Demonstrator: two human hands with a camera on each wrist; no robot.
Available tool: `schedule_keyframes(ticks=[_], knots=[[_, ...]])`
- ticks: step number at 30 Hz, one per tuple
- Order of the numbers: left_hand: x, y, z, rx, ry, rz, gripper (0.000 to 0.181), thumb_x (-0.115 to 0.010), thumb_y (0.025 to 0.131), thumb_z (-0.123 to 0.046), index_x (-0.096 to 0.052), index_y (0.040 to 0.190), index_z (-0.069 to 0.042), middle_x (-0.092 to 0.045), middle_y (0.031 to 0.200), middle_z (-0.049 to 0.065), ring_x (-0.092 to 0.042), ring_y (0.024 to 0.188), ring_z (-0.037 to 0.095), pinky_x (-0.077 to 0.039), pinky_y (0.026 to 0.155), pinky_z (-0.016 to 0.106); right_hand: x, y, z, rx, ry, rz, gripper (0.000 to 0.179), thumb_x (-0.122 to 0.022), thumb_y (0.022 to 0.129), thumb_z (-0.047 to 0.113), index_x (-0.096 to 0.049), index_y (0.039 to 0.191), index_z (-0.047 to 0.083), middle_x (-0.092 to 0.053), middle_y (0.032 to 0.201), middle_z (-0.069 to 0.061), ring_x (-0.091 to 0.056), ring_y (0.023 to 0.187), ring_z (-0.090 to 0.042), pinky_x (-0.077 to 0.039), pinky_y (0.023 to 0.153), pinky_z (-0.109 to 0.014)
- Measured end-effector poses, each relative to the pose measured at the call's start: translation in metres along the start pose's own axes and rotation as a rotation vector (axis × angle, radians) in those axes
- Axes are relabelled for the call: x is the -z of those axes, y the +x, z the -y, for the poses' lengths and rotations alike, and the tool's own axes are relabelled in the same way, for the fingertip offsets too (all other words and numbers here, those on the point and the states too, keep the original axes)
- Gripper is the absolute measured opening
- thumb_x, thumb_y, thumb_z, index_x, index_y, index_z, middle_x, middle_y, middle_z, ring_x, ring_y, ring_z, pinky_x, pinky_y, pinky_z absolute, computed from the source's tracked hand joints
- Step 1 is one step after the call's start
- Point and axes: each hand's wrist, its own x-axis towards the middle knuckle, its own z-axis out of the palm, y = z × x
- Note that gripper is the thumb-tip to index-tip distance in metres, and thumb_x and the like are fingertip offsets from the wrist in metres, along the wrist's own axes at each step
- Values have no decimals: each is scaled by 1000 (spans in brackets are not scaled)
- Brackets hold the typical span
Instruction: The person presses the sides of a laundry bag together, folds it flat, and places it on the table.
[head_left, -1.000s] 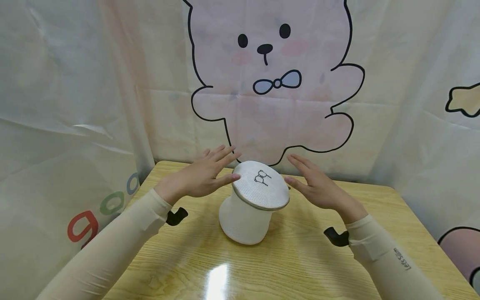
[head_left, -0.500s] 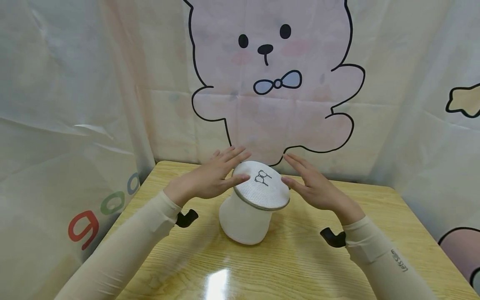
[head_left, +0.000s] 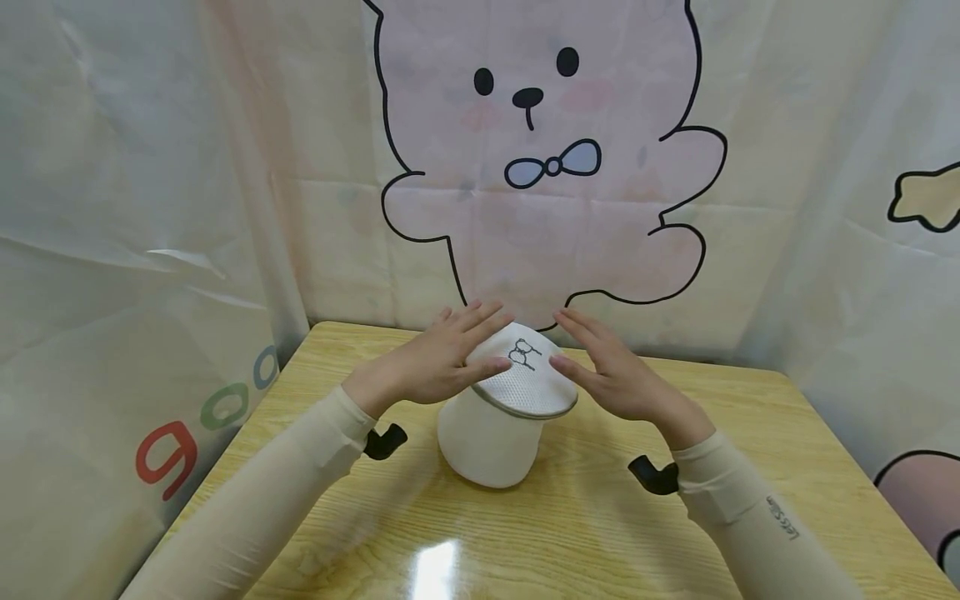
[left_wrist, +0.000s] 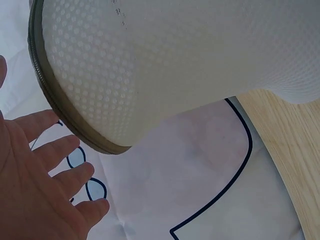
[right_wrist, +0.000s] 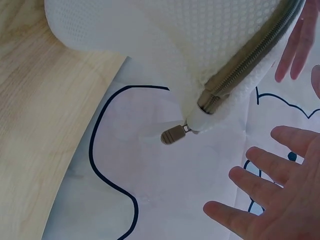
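Observation:
A white mesh laundry bag (head_left: 491, 442), narrow in the middle, stands on the wooden table with its round top tilted toward the camera. A small bear outline marks that top. My left hand (head_left: 438, 360) hovers over the bag's upper left side, fingers spread, covering part of the top edge. At the upper right side hovers my right hand (head_left: 626, 383), fingers straight and thumb near the rim. Neither hand appears to grip the bag. A brown zipper (left_wrist: 55, 102) runs round the rim in the left wrist view. Its zipper pull (right_wrist: 173, 135) hangs loose in the right wrist view.
The light wooden table (head_left: 720, 500) ends at a printed cloth backdrop (head_left: 555, 242) with a pink bear. Side cloths (head_left: 142, 250) close in on the left and right. Black wrist mounts (head_left: 654, 475) project below both forearms.
Both hands have drawn closer together over the bag's top. The left moved right and the right moved slightly left. The laundry bag stays in place.

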Motion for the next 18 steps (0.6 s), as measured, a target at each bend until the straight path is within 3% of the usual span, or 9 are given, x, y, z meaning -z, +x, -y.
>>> schedule_keyframes(ticks=[9, 18], knots=[[-6, 5, -3, -6, 23, 6, 73, -34, 105, -68, -16, 167, -34, -5, 176, -6, -1, 164, 25, -5, 129, 62, -5, 1, 2, -17, 6, 11, 75, -55, 107, 46, -23, 167, 14, -16, 174, -11, -15, 160, -39, -23, 123, -69], [-12, 6, -2, -9, 28, 4, 74, -39, 106, -65, -25, 166, -25, -9, 176, -4, -4, 163, 28, -6, 129, 63, -12, 3, 0, -26, 36, 27, 74, -52, 107, 49, -24, 166, 15, -18, 174, -10, -16, 160, -38, -24, 122, -69]])
